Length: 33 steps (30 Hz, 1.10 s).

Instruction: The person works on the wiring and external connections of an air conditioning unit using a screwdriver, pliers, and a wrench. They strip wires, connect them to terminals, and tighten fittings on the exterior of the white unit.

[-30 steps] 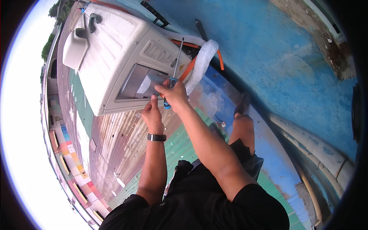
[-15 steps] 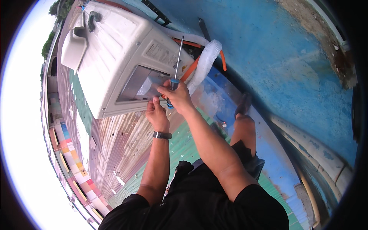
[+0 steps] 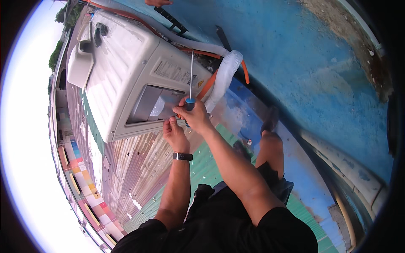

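Observation:
My right hand point(image 3: 198, 118) is closed round the blue-and-black handle of a screwdriver point(image 3: 192, 78), its long shaft pointing up and away. My left hand point(image 3: 175, 135), with a watch on the wrist, is closed in a pinch just below and left of it; whatever its fingers hold is hidden. A small orange piece shows between the two hands, too covered to name. Both hands are at the lower right corner of a grey metal recess point(image 3: 145, 103) in the side of a white air-conditioner outdoor unit point(image 3: 116, 55).
A white-wrapped pipe point(image 3: 225, 78) and orange tubing point(image 3: 246, 72) bend beside the unit. Black brackets point(image 3: 225, 36) stick out from the blue wall point(image 3: 287, 55). Another person's hand point(image 3: 158, 2) is at the top edge. Corrugated roofing point(image 3: 139, 168) lies below; large pipes point(image 3: 341, 158) run at right.
The screwdriver's shaft has swung more upright. My hands stay close together by the recess. Another person's hand has come into view at the top. The whole view has shifted slightly.

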Tool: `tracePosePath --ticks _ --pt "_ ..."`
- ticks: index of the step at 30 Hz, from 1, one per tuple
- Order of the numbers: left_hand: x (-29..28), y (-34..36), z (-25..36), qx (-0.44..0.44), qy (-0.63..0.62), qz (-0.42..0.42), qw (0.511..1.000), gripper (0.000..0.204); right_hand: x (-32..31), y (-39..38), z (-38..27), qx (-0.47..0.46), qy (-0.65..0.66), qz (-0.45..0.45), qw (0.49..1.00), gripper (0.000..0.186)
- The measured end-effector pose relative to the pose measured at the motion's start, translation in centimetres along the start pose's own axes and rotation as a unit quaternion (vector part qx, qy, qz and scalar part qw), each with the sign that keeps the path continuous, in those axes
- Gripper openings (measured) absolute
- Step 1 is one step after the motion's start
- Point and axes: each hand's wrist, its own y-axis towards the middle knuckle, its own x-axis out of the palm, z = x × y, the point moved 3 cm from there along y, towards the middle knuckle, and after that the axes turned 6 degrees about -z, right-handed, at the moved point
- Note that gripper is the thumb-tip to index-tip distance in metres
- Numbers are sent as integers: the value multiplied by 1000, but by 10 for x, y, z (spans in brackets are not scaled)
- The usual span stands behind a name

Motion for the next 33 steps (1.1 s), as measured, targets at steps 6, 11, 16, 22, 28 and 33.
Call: tracePosePath --ticks 6,11,16,22,28,33 --pt "-2 -4 2 46 54 28 997 24 -1 4 1 39 84 -42 995 24" --pt "1 1 10 -12 -7 -57 998 28 -7 6 9 57 114 2 992 25" --pt "-5 6 12 -21 2 12 1000 31 3 4 10 44 68 -12 997 28" --pt "15 5 16 -64 -92 89 990 37 13 8 6 11 10 5 1000 30" --pt "25 -1 -7 -39 -125 101 986 29 0 13 17 0 -28 -26 999 24" --pt "29 -8 7 -54 -197 97 974 29 -12 18 9 0 -107 -33 994 21"
